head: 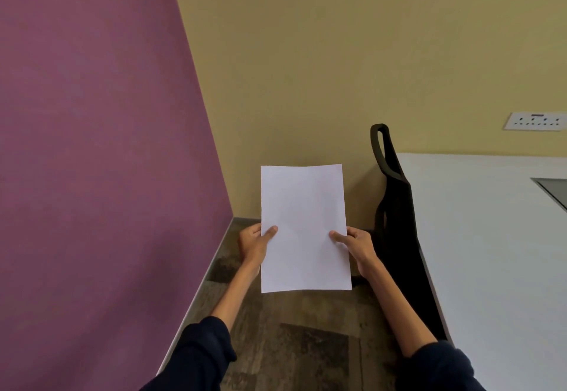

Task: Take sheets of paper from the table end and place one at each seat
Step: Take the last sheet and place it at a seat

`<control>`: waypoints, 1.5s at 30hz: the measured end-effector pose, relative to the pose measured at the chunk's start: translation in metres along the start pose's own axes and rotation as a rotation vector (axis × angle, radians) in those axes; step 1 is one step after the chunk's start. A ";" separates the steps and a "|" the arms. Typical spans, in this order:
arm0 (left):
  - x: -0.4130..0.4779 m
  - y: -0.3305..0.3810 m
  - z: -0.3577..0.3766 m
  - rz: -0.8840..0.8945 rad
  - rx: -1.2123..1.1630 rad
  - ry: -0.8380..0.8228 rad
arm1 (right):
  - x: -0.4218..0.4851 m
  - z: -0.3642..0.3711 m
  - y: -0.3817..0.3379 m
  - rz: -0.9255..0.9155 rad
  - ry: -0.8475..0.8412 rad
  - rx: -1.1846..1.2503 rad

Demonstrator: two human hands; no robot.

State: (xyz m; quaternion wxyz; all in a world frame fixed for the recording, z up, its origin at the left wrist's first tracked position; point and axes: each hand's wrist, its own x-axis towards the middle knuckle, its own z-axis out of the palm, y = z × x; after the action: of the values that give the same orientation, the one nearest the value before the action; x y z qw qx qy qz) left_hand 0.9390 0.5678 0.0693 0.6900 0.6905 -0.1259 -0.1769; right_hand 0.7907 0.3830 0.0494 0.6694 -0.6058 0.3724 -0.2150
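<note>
Paper, white and blank on the side facing me, is held in the air in front of me, long edge running away, over the floor and not on the worktop. I cannot tell whether it is one sheet or several.

My left hand pinches the left edge about halfway along, thumb on the front face and the other fingers hidden behind. My right hand pinches the right edge at about the same height, thumb on top, fingers tucked under the sheet. Both forearms come out of dark sleeves.

The white worktop lies to my right, well apart from the paper, with a grey inset panel at the edge of my view. A black chair stands pushed in against the worktop's near edge, between it and the paper. The purple wall fills my left side and meets the yellow wall in a corner beyond the sheet. A white socket plate sits on the yellow wall above the worktop. The floor is dark patterned wood.
</note>
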 end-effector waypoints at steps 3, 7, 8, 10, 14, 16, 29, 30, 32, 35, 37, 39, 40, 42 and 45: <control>0.057 0.007 0.030 -0.013 -0.012 -0.028 | 0.054 -0.009 -0.019 -0.010 0.008 0.002; 0.128 0.025 0.070 -0.006 -0.016 -0.053 | 0.117 -0.019 -0.054 -0.046 0.029 0.004; 0.145 0.028 0.080 0.000 0.001 -0.055 | 0.131 -0.022 -0.061 -0.052 0.049 0.001; 0.176 0.033 0.100 0.007 0.025 -0.074 | 0.158 -0.027 -0.073 -0.064 0.083 -0.003; 0.238 0.041 0.138 0.014 0.029 -0.123 | 0.217 -0.037 -0.096 -0.065 0.141 0.033; 0.273 0.042 0.156 0.018 0.026 -0.157 | 0.247 -0.040 -0.109 -0.063 0.150 0.073; 0.474 0.093 0.315 0.056 0.006 -0.586 | 0.394 -0.086 -0.179 -0.144 0.466 0.273; 0.481 0.097 0.328 0.058 0.007 -0.622 | 0.398 -0.093 -0.181 -0.143 0.498 0.289; 0.490 0.098 0.351 0.052 0.008 -0.693 | 0.405 -0.105 -0.181 -0.125 0.568 0.301; 0.501 0.101 0.388 0.062 0.046 -0.809 | 0.412 -0.124 -0.180 -0.114 0.664 0.354; 0.505 0.101 0.420 0.065 0.064 -0.902 | 0.413 -0.142 -0.178 -0.122 0.737 0.368; 0.503 0.098 0.454 0.068 0.089 -0.989 | 0.411 -0.165 -0.174 -0.114 0.814 0.375; 0.501 0.095 0.471 0.064 0.106 -1.032 | 0.411 -0.177 -0.171 -0.109 0.860 0.384; 0.496 0.087 0.506 0.049 0.149 -1.124 | 0.411 -0.201 -0.163 -0.116 0.953 0.422; 0.492 0.074 0.558 0.025 0.200 -1.219 | 0.416 -0.238 -0.156 -0.131 1.038 0.452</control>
State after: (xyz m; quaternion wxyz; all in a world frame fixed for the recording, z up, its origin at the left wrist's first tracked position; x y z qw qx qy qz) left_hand 1.1569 -0.1461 0.1165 0.4277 0.5250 -0.5216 -0.5190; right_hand 0.8974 -0.1069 0.1045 0.4969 -0.2841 0.5588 -0.6001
